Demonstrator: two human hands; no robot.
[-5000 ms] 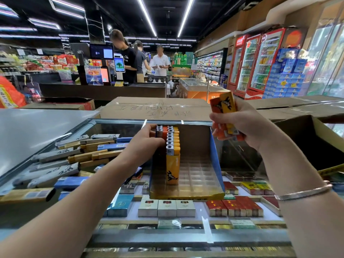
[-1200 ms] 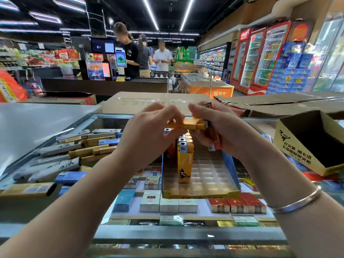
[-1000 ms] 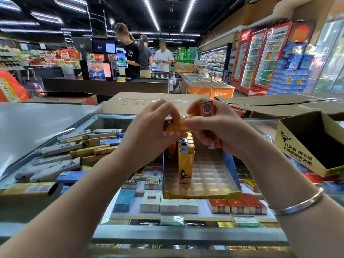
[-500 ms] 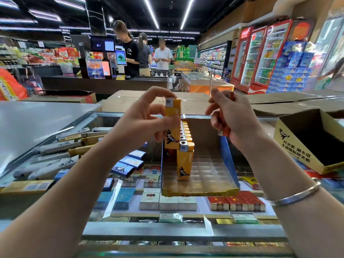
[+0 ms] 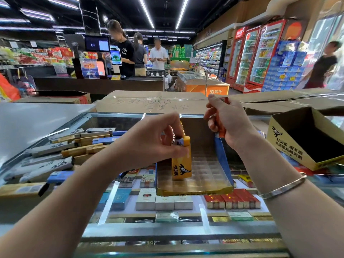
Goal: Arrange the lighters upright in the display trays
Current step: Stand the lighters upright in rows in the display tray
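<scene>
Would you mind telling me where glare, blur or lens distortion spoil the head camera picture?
Head view: ceiling strip lights throw white streaks across the glass countertop; the passer-by in dark clothes at the far right is motion-blurred; wide-angle distortion bows the edges and stretches both forearms; the yellow lighter gripped by the left hand is slightly soft, its dark printed figure legible.

The open yellow cardboard box (image 5: 305, 144), right of the clear display tray (image 5: 202, 175), carries a black animal logo above black Chinese print starting 打火机. Far behind the tray, the orange chest freezer front (image 5: 216, 91) shows white characters 蒙牛. Handwriting on the brown cardboard sheet (image 5: 149, 103) just behind the tray is illegible.
</scene>
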